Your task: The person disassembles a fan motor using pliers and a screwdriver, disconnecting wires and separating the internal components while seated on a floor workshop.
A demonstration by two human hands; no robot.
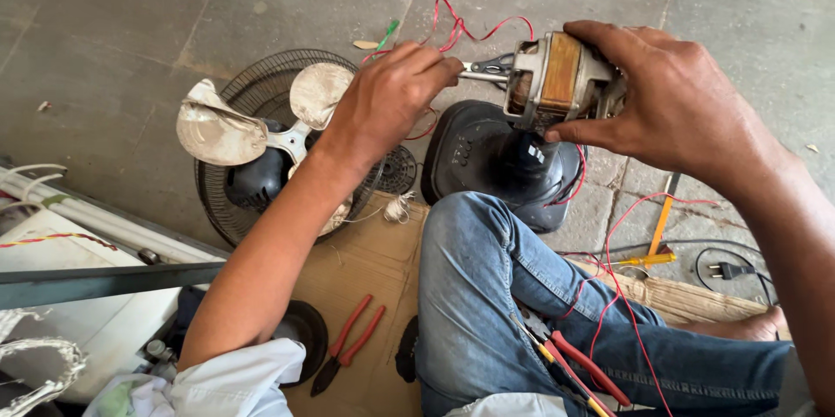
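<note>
Two bare hands work on a fan motor (557, 78) held up above a dark fan base (487, 160) that stands on the stone floor (130, 26). The right hand (670, 104) closes over the motor from the top and far side: the fingers curl over its upper back and the thumb presses in under its lower edge, so the motor's metal body and its copper-coloured winding stick out to the left of the palm. The left hand (387, 95) is closed in a pinch at the shaft end of the motor, its fingertips pressed together on something thin at the metal bracket (487, 69); what exactly it pinches is too small to tell. A green-handled tool (385, 34) pokes out behind its knuckles. Red wires (470, 30) loop up from the motor and others trail down past the base over the person's jeans-clad leg (487, 295).

To the left lie a wire fan guard (230, 104) with a pale, dusty blade set (252, 126) on top of it. Red-handled pliers (348, 343) rest on cardboard (365, 252) by the knee, a second red-handled tool (583, 365) lies against the leg, a yellow screwdriver (648, 258) and a black plug (726, 271) lie on the floor at right.
</note>
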